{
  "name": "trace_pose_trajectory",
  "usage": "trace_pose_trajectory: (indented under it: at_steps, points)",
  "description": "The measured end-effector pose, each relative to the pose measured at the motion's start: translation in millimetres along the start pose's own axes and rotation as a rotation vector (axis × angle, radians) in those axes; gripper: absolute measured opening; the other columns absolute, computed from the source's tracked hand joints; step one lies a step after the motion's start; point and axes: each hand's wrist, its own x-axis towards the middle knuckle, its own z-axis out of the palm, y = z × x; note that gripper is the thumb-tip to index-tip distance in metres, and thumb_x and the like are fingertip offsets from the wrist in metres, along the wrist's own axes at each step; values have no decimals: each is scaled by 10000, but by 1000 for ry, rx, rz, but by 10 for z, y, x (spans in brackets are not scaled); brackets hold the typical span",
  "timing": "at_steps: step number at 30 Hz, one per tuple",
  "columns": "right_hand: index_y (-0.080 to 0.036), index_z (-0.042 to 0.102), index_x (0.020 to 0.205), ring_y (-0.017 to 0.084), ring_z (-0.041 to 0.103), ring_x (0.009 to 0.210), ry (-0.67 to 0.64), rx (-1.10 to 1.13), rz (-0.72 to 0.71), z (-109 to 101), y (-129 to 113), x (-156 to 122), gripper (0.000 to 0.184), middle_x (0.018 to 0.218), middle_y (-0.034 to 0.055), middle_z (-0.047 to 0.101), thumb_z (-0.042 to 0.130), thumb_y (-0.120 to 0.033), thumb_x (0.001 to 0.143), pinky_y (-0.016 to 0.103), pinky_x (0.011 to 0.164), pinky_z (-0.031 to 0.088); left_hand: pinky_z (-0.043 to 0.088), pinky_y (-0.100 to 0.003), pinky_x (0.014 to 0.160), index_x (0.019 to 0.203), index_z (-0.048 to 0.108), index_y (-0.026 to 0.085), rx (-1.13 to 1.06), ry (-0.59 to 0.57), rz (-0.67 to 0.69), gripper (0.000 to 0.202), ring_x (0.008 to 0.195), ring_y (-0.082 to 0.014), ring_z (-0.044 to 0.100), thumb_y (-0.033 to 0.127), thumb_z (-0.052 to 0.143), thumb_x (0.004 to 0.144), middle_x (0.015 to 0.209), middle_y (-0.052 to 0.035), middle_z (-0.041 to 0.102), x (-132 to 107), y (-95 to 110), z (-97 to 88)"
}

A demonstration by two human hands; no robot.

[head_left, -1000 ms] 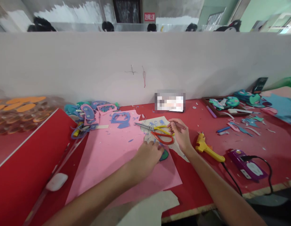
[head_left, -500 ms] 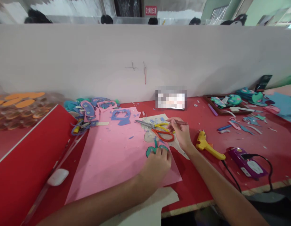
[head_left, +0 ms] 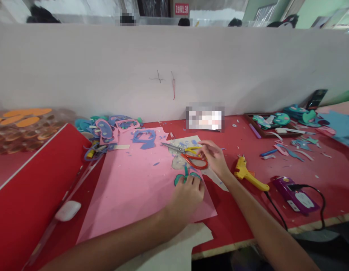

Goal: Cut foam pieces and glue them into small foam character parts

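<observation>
My left hand (head_left: 188, 194) presses its bent fingers onto a green foam cutout (head_left: 179, 179) with rounded lobes. The cutout lies on a large pink foam sheet (head_left: 129, 195), partly covered by the fingers. My right hand (head_left: 215, 158) is at the handles of a pair of scissors (head_left: 178, 148), its fingers drawn together. Whatever those fingers hold, if anything, is hidden. The scissors have red and yellow handles and lie on a pale scrap sheet (head_left: 216, 179), blades pointing left. A blue foam offcut (head_left: 144, 138) rests farther back on the pink sheet.
On the right are a yellow glue gun (head_left: 246, 175), a purple corded box (head_left: 296, 195) and a framed tray (head_left: 265, 132) of foam pieces. A red board (head_left: 35, 192) and a white case (head_left: 68, 210) stand left. A white partition (head_left: 106, 71) closes the back.
The brown pencil-like stick in my right hand no longer shows, and that hand has shifted slightly at the scissors' handles. My left hand stays on the green cutout. The view has shifted slightly.
</observation>
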Motion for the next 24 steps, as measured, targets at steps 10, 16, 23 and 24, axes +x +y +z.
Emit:
trace_pose_trajectory:
  at_steps: [10,16,23,24]
  points:
    - [-220,627,939,250,594,898,-532,-661,-320,-55,-164,-6,205,943,76,662,619,-420,985,360,839,457,572,-435,785,1187,685,87,-10,-3,19,275,1003,-276,671,115,499,987,1060,-145,699,-9,-32,-14]
    - [-229,660,994,250,601,925,-493,-685,-330,-82,-103,-20,80,957,76,669,584,-245,976,381,873,470,561,-396,742,1245,664,84,-4,-4,-5,316,1006,-275,672,101,498,977,1126,-168,692,2,-38,19]
    - [-238,706,1078,267,613,1071,-445,-716,-351,-175,2,25,229,1044,92,693,507,-163,991,412,931,485,548,-384,739,1278,644,86,8,-20,-3,331,1014,-277,667,107,538,965,1135,-179,689,6,-44,2]
    - [-243,708,1109,268,613,1084,-444,-714,-351,-176,4,27,240,1076,95,695,508,-172,997,414,933,489,550,-388,746,1265,649,85,6,-18,-1,321,1016,-277,667,108,535,966,1135,-176,689,5,-46,0]
